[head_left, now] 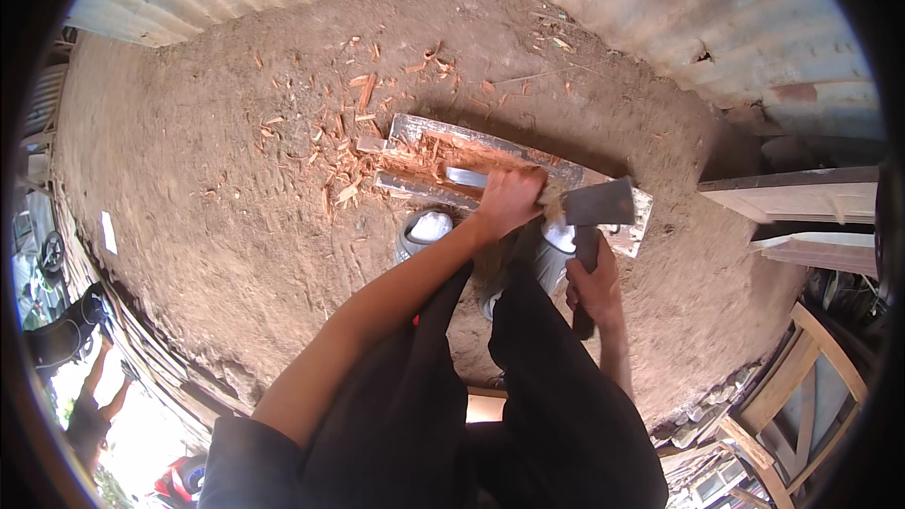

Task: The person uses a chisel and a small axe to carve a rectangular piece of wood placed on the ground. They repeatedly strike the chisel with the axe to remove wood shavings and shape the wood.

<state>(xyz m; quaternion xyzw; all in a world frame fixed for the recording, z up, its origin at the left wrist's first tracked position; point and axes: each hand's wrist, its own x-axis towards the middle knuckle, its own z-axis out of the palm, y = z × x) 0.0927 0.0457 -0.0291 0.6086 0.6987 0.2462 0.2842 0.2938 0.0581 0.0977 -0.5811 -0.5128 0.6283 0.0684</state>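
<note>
The dirt floor (pixel 217 160) bears a block (pixel 528 159), chips (pixel 347 162) strewn past its left end; over the block's hollow the left hand (pixel 510 200) grips a chisel (pixel 465 176), best kept steady, and near the block's right end the right hand (pixel 596 288) clasps a hammer (pixel 600 203), best swung square.

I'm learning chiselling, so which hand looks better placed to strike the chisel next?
Probably the right hand: it grips the hammer, while the left hand is occupied holding the chisel over the hollowed wooden piece.
</note>
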